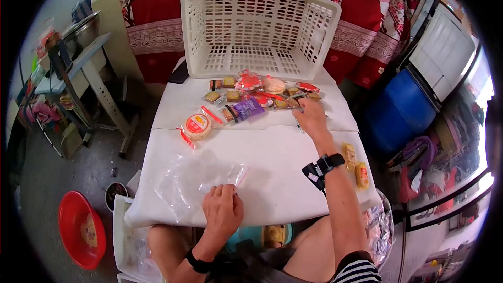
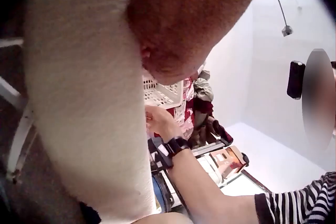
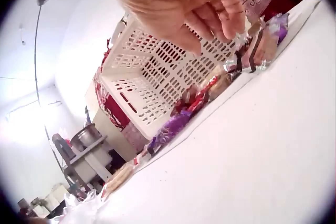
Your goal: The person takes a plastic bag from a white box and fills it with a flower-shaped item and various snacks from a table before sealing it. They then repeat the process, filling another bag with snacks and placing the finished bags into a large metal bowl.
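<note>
Snack packets [image 1: 255,98] lie on the table [image 1: 285,165] before the basket [image 1: 257,18]; plastic bag [image 1: 191,178] nearer.

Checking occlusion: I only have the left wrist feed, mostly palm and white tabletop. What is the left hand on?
Observer: The left hand rests on a clear plastic bag lying flat near the front edge of the table.
Operator: Right hand holding anything?
Observer: Cannot tell; the right hand reaches into the row of wrapped snacks, fingers curled just above one.
Operator: Basket?
Observer: The white basket lies tipped on its side behind the snacks, opening toward the person, empty.
</note>
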The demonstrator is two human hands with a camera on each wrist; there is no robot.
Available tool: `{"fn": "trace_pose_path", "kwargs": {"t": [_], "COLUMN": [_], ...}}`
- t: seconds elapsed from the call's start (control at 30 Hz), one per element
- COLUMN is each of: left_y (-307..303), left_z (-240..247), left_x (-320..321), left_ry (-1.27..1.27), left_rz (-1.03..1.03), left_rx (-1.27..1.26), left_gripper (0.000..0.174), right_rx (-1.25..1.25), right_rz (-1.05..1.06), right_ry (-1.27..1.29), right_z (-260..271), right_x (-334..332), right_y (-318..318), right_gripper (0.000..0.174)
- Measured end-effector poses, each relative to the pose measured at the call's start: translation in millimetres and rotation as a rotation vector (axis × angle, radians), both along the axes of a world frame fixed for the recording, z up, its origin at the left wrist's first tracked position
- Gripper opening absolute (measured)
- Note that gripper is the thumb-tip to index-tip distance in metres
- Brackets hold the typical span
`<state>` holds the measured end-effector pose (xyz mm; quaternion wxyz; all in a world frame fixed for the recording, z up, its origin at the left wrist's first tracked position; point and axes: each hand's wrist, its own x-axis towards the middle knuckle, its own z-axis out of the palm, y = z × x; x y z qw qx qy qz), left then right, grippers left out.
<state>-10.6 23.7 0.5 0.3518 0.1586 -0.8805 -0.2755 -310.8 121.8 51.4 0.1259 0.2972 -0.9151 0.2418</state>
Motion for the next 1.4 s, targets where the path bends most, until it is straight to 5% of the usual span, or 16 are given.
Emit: {"fn": "trace_pose_path", "kwargs": {"t": [0.3,0.37,0.5,0.6,0.67,0.77,1.0,1.2,1.4], "left_y": [-2,-3,-3,-3,-1,-1,0,-12,0], "left_z": [-3,-2,-1,-3,-4,-2,-5,2,16], "left_x": [0,1,2,2,4,4,2,0,4], "left_ry": [0.023,0.028,0.073,0.094,0.077,0.048,0.102,0.257,0.218], "left_rz": [-0.017,-0.024,-0.018,-0.020,-0.019,-0.001,0.036,0.061,-0.141], "left_rx": [0.020,0.040,0.091,0.126,0.158,0.223,0.258,0.029,-0.044], "left_gripper": [0.010,0.010,0.014,0.017,0.019,0.021,0.014,0.013,0.017], "right_rx": [0.168,0.263,0.346,0.350,-0.251,-0.438,-0.362,-0.149,-0.254], "right_rz": [0.060,0.001,0.125,0.194,0.435,0.466,0.340,0.389,0.485], "right_ry": [0.365,0.065,0.020,-0.348,-0.934,-1.203,-1.224,-1.158,-1.243], "right_z": [-48,-26,-10,8,19,23,4,12,3], "right_x": [-57,-45,-16,28,68,128,181,179,175], "right_y": [-35,-36,-22,-4,5,11,16,11,7], "right_gripper": [0.036,0.025,0.016,0.013,0.023,0.029,0.032,0.031,0.028]}}
